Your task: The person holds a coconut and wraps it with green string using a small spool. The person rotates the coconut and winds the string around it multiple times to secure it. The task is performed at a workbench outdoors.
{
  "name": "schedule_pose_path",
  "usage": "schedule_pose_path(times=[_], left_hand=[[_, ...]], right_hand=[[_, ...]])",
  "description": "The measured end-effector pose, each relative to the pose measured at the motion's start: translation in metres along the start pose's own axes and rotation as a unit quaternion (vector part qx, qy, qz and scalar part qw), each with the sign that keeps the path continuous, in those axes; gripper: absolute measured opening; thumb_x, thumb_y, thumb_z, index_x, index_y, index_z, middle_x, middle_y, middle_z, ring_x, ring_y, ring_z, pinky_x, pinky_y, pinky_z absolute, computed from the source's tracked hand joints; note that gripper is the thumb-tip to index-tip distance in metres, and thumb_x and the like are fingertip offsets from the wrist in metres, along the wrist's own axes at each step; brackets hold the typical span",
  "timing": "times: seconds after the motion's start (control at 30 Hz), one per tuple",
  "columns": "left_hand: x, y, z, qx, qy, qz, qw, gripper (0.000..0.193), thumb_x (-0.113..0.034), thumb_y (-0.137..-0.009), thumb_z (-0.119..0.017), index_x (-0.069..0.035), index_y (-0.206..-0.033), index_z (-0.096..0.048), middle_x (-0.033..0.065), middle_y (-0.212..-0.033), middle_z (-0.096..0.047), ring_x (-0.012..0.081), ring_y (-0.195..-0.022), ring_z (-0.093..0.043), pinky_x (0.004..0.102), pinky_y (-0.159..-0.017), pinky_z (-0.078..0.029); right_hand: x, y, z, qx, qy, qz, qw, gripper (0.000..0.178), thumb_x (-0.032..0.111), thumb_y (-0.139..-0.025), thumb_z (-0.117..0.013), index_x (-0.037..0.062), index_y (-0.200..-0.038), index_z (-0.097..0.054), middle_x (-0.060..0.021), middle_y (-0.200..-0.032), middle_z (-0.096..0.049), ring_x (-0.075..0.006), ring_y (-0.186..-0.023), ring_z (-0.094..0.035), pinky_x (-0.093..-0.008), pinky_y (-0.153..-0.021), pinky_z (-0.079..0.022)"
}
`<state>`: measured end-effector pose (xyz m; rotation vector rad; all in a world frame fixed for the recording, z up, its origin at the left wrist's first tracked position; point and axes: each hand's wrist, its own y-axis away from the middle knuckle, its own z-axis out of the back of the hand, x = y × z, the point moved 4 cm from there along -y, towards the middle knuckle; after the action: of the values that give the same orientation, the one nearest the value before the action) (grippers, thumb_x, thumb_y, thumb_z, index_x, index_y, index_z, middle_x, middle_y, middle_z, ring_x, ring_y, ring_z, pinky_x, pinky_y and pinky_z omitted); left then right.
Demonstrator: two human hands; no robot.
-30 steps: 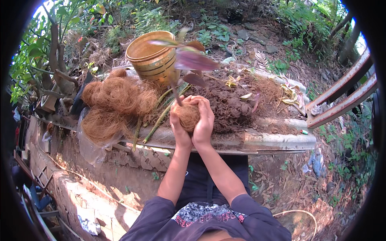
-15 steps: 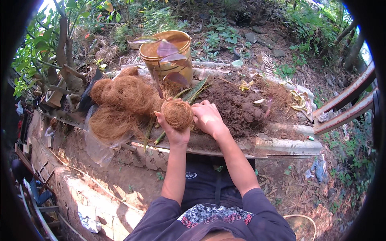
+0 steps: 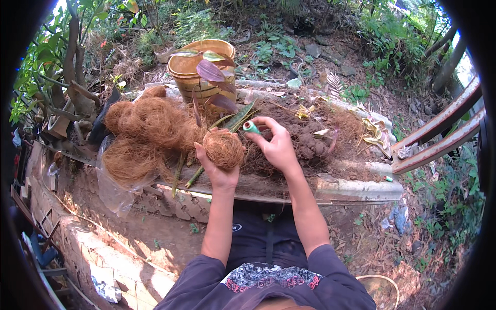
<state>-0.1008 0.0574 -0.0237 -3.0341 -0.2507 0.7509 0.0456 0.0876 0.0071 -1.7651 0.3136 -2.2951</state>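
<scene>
A round ball of brown coconut fibre [image 3: 224, 150] rests in my left hand [image 3: 222, 177], whose fingers cup it from below and the side. A plant with purple leaves [image 3: 209, 71] rises behind the ball, seemingly out of it; where its stem enters is hidden. My right hand [image 3: 280, 149] pinches a small spool of green thread [image 3: 251, 127] just right of the ball, apart from it. Any thread running between spool and ball is too fine to make out. Long green-striped leaves [image 3: 241, 117] lie behind the ball.
Loose coconut fibre [image 3: 155, 124] is heaped at left, partly on a clear plastic bag [image 3: 118, 192]. Behind stands a yellowish bucket [image 3: 187, 87]. Dark soil [image 3: 302, 135] covers the right of the corrugated sheet [image 3: 356, 192]. Rusty metal bars [image 3: 439, 129] jut in at far right.
My right hand has drawn slightly away from the fibre ball and turned, so the green spool now shows. The whole view has shifted a little.
</scene>
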Motion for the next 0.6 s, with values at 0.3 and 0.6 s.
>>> schedule_pose_path(times=[0.3,0.6], left_hand=[[0.034,0.007,-0.019,0.038,0.017,0.083,0.996,0.064,-0.062,-0.088,-0.041,-0.009,-0.123,-0.047,0.0093,-0.112,-0.057,0.0259,-0.105,-0.058,0.0458,-0.077,-0.054],[0.063,0.025,-0.043,0.096,0.061,0.217,0.970,0.056,-0.056,-0.089,-0.041,-0.011,-0.119,-0.050,0.0112,-0.121,-0.052,0.0324,-0.117,-0.048,0.0464,-0.084,-0.051]], right_hand=[[0.006,0.015,0.055,-0.011,-0.299,-0.082,0.951,0.040,0.012,-0.090,-0.059,-0.0008,-0.126,-0.048,-0.0120,-0.107,-0.061,-0.0138,-0.092,-0.061,-0.0292,-0.077,-0.053],[0.023,0.032,0.086,-0.035,-0.361,-0.075,0.929,0.039,0.010,-0.089,-0.061,-0.0018,-0.123,-0.049,-0.0120,-0.111,-0.059,-0.0154,-0.097,-0.060,-0.0300,-0.083,-0.051]])
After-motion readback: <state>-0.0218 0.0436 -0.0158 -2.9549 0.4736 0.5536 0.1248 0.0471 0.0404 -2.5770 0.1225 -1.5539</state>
